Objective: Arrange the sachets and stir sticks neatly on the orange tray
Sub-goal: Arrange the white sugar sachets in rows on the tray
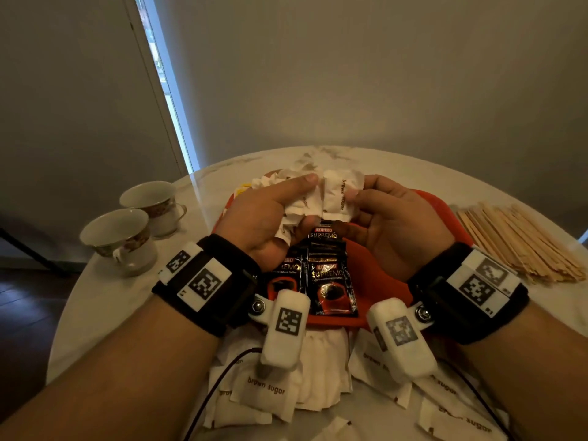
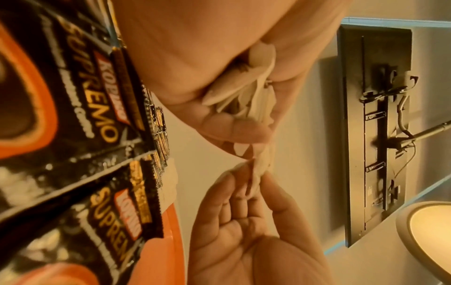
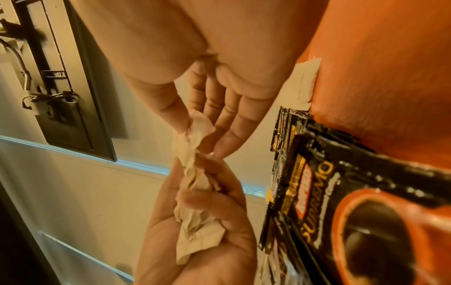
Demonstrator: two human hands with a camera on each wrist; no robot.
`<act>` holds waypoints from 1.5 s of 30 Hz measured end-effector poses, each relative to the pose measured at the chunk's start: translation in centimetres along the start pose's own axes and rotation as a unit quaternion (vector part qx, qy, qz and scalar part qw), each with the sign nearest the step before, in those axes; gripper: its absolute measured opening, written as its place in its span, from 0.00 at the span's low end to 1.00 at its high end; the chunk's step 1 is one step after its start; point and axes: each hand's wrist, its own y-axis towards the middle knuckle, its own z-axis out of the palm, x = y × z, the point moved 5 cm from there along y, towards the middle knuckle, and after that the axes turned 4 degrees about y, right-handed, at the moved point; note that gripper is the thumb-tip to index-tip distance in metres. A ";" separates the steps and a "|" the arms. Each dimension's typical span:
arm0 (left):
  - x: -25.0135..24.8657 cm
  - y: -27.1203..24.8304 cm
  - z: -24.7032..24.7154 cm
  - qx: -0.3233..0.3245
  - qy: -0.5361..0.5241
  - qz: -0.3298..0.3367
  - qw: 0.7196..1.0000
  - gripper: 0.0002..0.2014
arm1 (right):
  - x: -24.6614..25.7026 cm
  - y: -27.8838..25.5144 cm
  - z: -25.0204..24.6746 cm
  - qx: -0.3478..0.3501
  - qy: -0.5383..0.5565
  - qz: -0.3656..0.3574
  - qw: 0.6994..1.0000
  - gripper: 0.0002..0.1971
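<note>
Nearest the person, at 6 o'clock on the marble table (image 1: pixel 105 300), loose white brown-sugar sachets (image 1: pixel 265 397) lie scattered and overlapping, some tucked under the near rim of the orange tray (image 1: pixel 375 275). On the tray's near half lie black coffee sachets (image 1: pixel 331 278), side by side and partly overlapping, printed faces up. Above the middle of the tray the two hands meet, palms turned toward each other. The left hand (image 1: pixel 270 218) has its fingers curled round a crumpled bunch of white sachets (image 1: pixel 297 210), with the forefinger stretched over the top; the right wrist view shows the bunch bedded in that palm. The right hand (image 1: pixel 391 221) pinches a flat brown-sugar sachet (image 1: pixel 342 194) between thumb and fingertips, its other fingers fairly straight, and this sachet touches the bunch in the left hand. Just past the hands, at 12 o'clock, more white sachets (image 1: pixel 270 181) are heaped at the far end of the tray. At 2 o'clock, off the tray and just beside its right rim, a loose pile of wooden stir sticks (image 1: pixel 521 240) lies on the table. At 9 to 10 o'clock, well apart from the tray, two patterned teacups (image 1: pixel 136 224) stand upright close together. Beyond the table is a grey wall (image 1: pixel 381 74).
</note>
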 end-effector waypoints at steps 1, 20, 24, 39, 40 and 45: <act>-0.2 -0.1 -0.2 -0.014 -0.004 0.004 1.000 0.07 | 0.0 -0.1 0.0 0.002 -0.008 0.001 1.000 0.06; -1.3 -0.1 -0.3 -0.012 0.058 0.161 0.985 0.24 | -0.1 -0.8 -0.1 0.007 -0.137 0.030 0.990 0.19; -1.4 -0.3 -0.2 -0.010 0.042 0.177 0.983 0.25 | 0.0 -0.6 -0.3 -0.026 -0.086 0.027 0.996 0.17; -1.2 0.6 -1.3 -0.063 0.035 0.134 0.988 0.26 | -0.5 4.1 -8.5 -0.231 -0.208 0.140 0.940 0.03; -1.2 0.7 -1.3 -0.064 0.037 0.134 0.988 0.26 | -0.7 4.2 -8.7 -0.232 -0.235 0.161 0.930 0.04; -1.3 0.8 -1.5 -0.063 0.025 0.129 0.989 0.26 | -0.6 4.6 -8.5 -0.230 -0.296 0.209 0.903 0.06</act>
